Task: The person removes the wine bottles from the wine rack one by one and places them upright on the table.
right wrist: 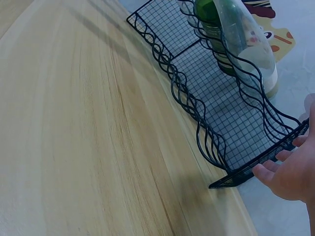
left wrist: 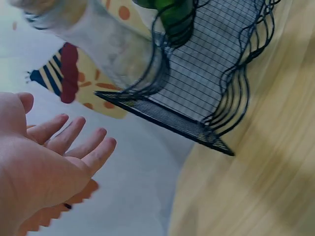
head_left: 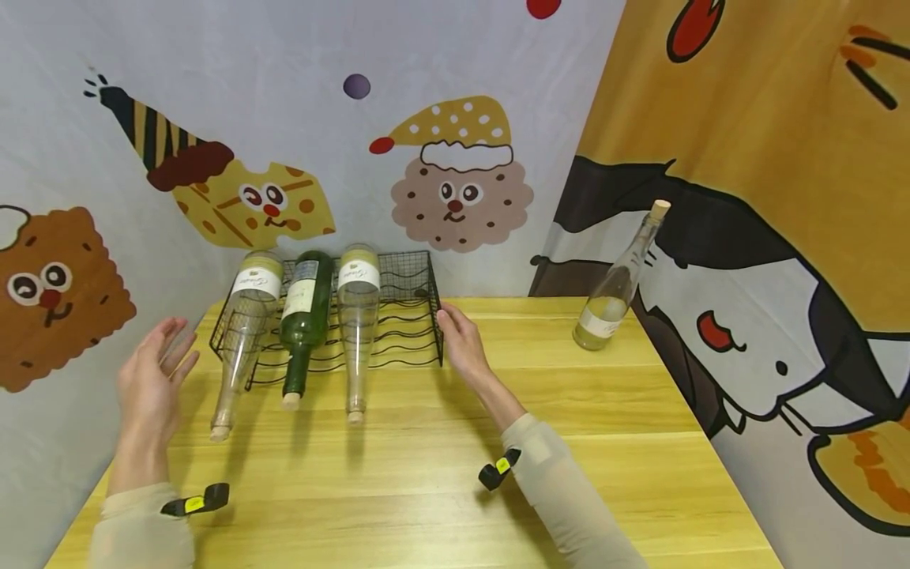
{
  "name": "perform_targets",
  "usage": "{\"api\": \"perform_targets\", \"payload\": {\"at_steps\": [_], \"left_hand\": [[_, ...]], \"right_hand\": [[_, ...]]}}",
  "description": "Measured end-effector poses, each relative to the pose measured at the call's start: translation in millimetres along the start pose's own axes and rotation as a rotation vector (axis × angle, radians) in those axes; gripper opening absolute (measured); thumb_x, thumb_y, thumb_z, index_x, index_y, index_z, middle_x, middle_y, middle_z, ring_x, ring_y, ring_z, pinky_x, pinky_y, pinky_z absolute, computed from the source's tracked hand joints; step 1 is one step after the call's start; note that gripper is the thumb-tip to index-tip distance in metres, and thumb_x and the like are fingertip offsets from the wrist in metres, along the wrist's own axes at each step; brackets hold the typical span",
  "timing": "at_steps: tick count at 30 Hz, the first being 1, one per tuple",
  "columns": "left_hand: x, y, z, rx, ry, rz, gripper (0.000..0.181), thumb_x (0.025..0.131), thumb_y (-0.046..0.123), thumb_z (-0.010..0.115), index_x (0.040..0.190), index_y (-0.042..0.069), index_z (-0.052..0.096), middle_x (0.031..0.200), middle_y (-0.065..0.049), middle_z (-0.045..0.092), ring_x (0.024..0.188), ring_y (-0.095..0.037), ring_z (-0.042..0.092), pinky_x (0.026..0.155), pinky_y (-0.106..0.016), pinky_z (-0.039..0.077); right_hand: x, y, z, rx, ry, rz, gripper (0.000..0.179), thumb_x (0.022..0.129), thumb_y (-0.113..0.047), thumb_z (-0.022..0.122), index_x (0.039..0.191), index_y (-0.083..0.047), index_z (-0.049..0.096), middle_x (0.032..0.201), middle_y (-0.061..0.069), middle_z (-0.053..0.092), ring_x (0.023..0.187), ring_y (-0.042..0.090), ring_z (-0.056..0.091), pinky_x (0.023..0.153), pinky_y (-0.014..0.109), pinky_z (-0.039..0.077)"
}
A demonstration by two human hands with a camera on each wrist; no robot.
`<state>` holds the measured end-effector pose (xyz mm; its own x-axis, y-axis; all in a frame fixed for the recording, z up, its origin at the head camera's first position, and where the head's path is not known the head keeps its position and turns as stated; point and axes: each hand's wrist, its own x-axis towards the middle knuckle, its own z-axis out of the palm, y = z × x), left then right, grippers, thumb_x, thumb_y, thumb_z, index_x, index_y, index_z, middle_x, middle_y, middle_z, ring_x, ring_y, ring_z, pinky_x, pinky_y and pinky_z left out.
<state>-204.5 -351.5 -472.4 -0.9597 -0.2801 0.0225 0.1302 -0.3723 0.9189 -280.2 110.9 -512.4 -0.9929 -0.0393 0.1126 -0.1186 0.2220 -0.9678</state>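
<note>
1. Black metal wire bottle rack (head_left: 407, 273) sits toward the far left of my light yellow wood-grain table (head_left: 426, 490).
2. My right hand (head_left: 465, 344) is at the rack's right end, fingers extended and grasping nothing; I cannot tell whether they touch the mesh.
3. My left hand (head_left: 151, 387) hangs beyond the rack's left end, apart from it, fingers released and loosely spread.
4. On the rack I see three corked bottles lying side by side, necks toward me past its front edge: a clear glass bottle with a white label (head_left: 247, 320) at left, a dark green glass bottle (head_left: 302, 316) in the middle, and another clear, white-labelled bottle (head_left: 359, 316).
5. Well to the right, a corked clear glass bottle (head_left: 611, 300) stands on the table.
</note>
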Motion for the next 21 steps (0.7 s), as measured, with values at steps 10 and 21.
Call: {"api": "perform_targets", "payload": {"at_steps": [10, 21], "left_hand": [[-27.7, 27.3, 22.9, 0.304, 0.040, 0.171, 0.052, 0.123, 0.036, 0.048, 0.170, 0.014, 0.050, 0.171, 0.004, 0.058, 0.149, -0.001, 0.062, 0.115, -0.006, 0.051], [-65.9, 42.7, 72.0, 0.915, -0.115, 0.640, 0.047, 0.117, 0.016, 0.060, 0.163, 0.026, 0.063, 0.162, 0.019, 0.064, 0.137, 0.025, 0.051, 0.112, 0.004, 0.037]], "right_hand": [[-0.4, 0, 1, 0.012, 0.009, 0.001, 0.059, 0.121, -0.052, 0.047, 0.168, -0.018, 0.055, 0.168, 0.013, 0.061, 0.152, 0.037, 0.061, 0.128, 0.059, 0.053], [-0.3, 1, 1, 0.006, 0.000, -0.017, 0.059, 0.121, -0.053, 0.045, 0.168, -0.018, 0.054, 0.169, 0.015, 0.060, 0.154, 0.038, 0.059, 0.127, 0.060, 0.054]]}}
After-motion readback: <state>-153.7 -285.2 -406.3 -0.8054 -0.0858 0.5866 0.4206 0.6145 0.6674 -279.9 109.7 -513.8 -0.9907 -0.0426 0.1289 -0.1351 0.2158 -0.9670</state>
